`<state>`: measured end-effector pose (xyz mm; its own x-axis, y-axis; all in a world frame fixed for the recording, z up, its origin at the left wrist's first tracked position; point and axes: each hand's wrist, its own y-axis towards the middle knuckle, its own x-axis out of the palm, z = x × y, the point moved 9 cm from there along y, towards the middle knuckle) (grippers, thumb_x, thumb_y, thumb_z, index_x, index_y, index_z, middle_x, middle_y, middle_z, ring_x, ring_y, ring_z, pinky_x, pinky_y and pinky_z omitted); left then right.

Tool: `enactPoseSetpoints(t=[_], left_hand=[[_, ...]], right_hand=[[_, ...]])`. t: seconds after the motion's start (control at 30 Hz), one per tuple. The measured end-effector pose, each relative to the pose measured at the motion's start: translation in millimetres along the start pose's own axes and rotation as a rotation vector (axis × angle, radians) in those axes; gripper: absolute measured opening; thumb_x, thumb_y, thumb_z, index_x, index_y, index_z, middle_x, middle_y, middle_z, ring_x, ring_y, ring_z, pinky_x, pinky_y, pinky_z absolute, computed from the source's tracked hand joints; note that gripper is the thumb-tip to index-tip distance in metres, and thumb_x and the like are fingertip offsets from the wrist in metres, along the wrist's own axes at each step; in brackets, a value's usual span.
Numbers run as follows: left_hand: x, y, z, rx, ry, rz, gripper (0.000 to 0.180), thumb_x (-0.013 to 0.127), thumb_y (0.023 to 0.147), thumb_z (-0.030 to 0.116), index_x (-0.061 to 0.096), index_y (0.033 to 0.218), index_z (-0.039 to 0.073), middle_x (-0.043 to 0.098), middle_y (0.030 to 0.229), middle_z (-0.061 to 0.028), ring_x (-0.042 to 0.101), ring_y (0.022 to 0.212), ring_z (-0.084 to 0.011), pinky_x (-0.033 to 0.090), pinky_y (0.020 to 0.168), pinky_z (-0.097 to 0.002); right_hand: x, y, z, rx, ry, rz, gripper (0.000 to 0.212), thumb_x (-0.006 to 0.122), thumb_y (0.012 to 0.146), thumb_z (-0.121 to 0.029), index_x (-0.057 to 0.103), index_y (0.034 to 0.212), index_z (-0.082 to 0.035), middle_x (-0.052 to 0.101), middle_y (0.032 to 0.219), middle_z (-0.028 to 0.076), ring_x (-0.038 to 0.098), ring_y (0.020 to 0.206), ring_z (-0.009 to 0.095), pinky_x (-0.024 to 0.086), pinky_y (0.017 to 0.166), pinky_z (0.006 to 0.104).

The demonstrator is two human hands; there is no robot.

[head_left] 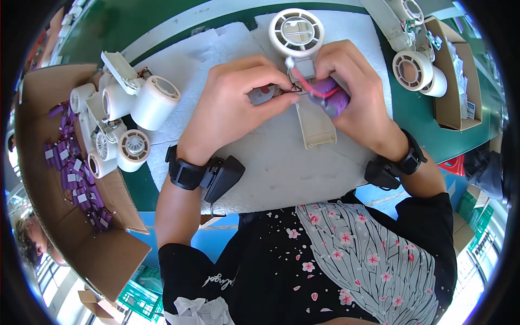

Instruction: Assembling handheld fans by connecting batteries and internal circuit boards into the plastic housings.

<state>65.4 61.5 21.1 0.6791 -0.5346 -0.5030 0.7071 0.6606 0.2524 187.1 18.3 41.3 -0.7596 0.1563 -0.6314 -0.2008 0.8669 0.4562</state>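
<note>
A white handheld fan (281, 47) with a round slotted head lies in the middle of the work mat, its handle casing (318, 130) open toward me. My right hand (364, 89) is closed round a purple battery pack (339, 103) beside the handle. A red wire (304, 81) loops over the pack from just below the fan head. Between thumb and forefinger, my left hand (230, 97) pinches thin dark and red wires (295, 90) at the handle's upper end. The wire ends are too small to make out. Black bands sit on both wrists.
On the left, several white fan bodies (155, 103) stand by a cardboard box (116, 197) holding purple battery packs (76, 173). More fan units (414, 71) are at the right, near a carton (455, 111) of white packets. A pale foam mat (271, 179) covers the green table (414, 122).
</note>
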Motion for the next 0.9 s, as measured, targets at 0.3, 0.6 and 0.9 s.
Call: enactPoseSetpoints(t=[0.3, 0.6, 0.9], left_hand=[[0, -2, 4, 0.043, 0.061, -0.007, 0.014, 0.074, 0.075, 0.001, 0.067, 0.087, 0.000, 0.066, 0.081, -0.0087, 0.063, 0.068, -0.0169, 0.050, 0.064, -0.0255], [4, -5, -11, -0.149, -0.080, -0.083, 0.021, 0.068, 0.075, -0.002, 0.066, 0.095, 0.000, 0.066, 0.082, -0.0065, 0.060, 0.071, -0.0144, 0.050, 0.070, -0.0260], [4, -7, -9, -0.167, -0.208, -0.141, 0.031, 0.057, 0.074, -0.008, 0.065, 0.102, 0.002, 0.064, 0.095, -0.0063, 0.059, 0.086, -0.0145, 0.048, 0.079, -0.0271]], right_hand=[[12, -3, -18, -0.112, -0.069, -0.062, 0.030, 0.077, 0.068, 0.003, 0.053, 0.084, -0.005, 0.065, 0.089, 0.008, 0.058, 0.083, 0.024, 0.049, 0.069, 0.0312], [10, -3, -13, -0.075, -0.030, -0.066, 0.031, 0.078, 0.066, 0.005, 0.056, 0.086, -0.005, 0.065, 0.087, 0.006, 0.059, 0.082, 0.023, 0.050, 0.069, 0.0298], [15, -3, -13, -0.048, -0.046, -0.139, 0.030, 0.079, 0.065, 0.003, 0.059, 0.086, -0.006, 0.063, 0.084, 0.006, 0.059, 0.083, 0.022, 0.050, 0.069, 0.0302]])
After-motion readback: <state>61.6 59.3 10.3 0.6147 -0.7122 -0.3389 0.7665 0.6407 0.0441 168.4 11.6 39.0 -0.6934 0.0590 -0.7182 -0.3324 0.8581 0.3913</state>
